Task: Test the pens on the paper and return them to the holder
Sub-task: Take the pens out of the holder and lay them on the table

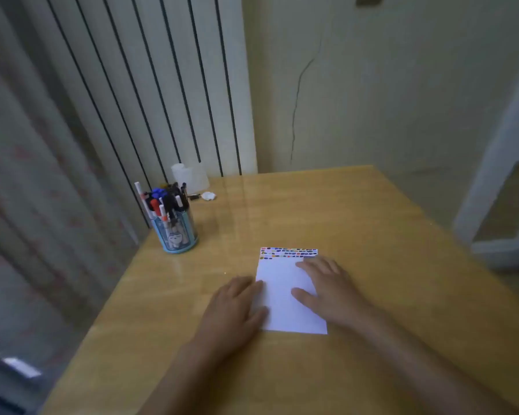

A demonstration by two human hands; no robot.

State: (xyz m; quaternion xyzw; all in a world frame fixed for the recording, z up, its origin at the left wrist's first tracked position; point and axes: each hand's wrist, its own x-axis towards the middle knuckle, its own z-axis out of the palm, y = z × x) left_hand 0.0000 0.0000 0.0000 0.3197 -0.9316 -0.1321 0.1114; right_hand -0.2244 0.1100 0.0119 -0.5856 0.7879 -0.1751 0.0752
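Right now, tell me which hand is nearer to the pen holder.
Left. The left hand rests at the paper's left edge, on the side of the pen holder. The right hand lies on the paper's right side, farther away.

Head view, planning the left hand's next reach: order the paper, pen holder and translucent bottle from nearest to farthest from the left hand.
1. Paper: touching the left hand, to its right.
2. Pen holder: ahead, slightly left, full of pens.
3. Translucent bottle: behind the holder, at the table's far edge.
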